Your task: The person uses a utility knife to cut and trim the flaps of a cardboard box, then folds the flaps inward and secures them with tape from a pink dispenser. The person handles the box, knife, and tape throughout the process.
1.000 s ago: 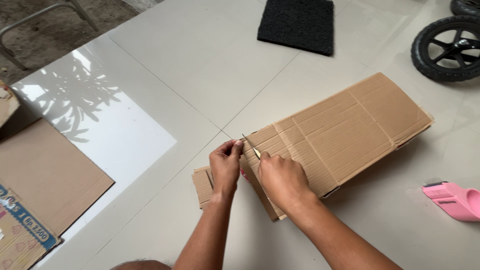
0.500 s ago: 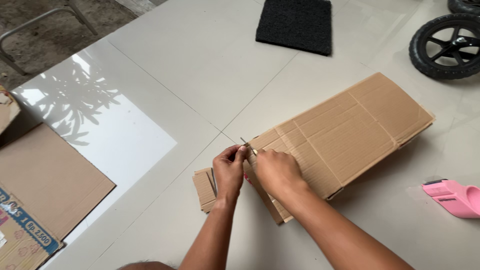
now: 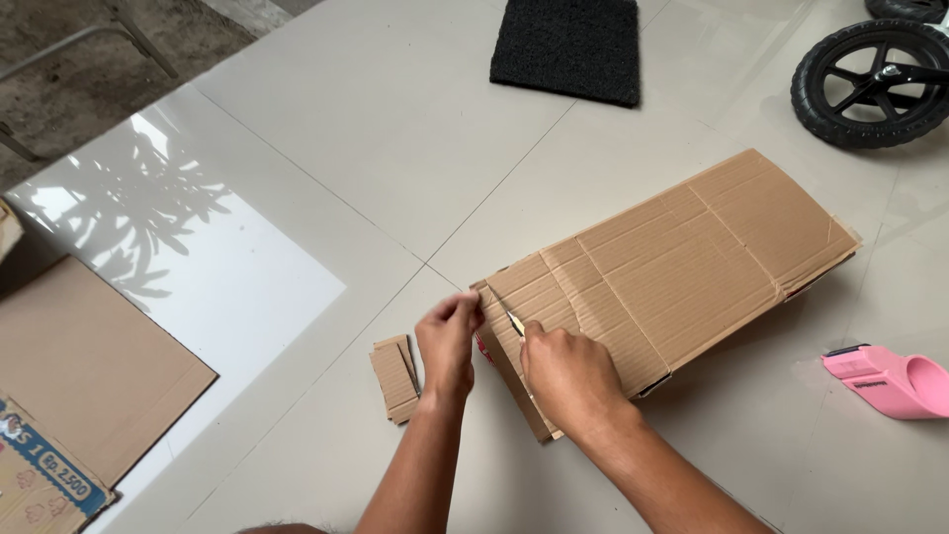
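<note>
A long, flat cardboard box (image 3: pixel 672 267) lies on the smooth, shiny floor tiles (image 3: pixel 395 148) — brown and ridged, with fold lines across it. The left hand (image 3: pixel 448 341) pinches the box's near corner, fingers closed on the edge. The right hand (image 3: pixel 568 378) is wrapped tight around a small cutter (image 3: pixel 514 322), its thin metal tip on the cardboard. Small cut cardboard strips (image 3: pixel 395 378) lie just beside the left hand. A pink tape holder (image 3: pixel 885 381) sits well apart — smooth plastic.
</note>
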